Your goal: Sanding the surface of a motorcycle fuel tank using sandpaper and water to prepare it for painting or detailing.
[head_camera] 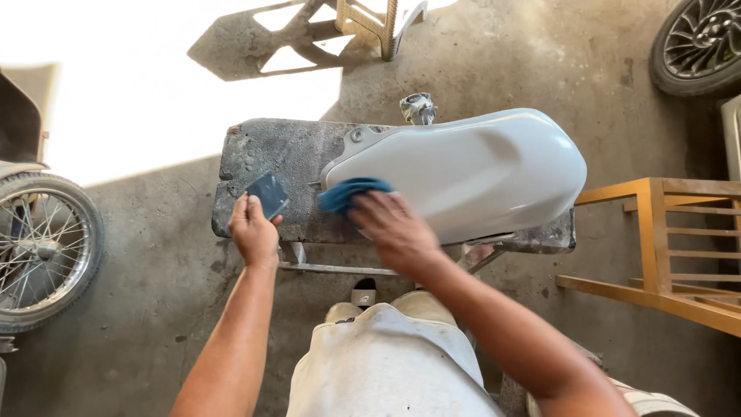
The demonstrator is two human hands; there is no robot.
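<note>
Near the centre of the frame a pale grey motorcycle fuel tank (471,174) lies on a worn, stained bench top (270,150), its rounded end toward the right of the picture, where it overhangs the bench edge. The right hand (394,228) presses a blue cloth (351,193) flat against the tank's left end; the fingers are spread over the cloth rather than curled round it, and most of the cloth is hidden under the palm, so only a bunched blue edge shows. The left hand (253,232), just left of centre, pinches a small dark square sheet (268,193) between thumb and fingertips, held up over the bench top; whether it is abrasive paper cannot be made out. A shiny metal fitting (417,108) sticks up behind the tank, partly hidden by it. The bench's metal frame (332,268) is only glimpsed below the top. At the left edge a spoked wheel (42,251) is cut off by the frame, and a dark alloy wheel (698,42) is cut off at the upper right. An orange wooden frame (656,239) runs out of the right edge. The upper left is washed out by sunlight, so nothing can be read there.
</note>
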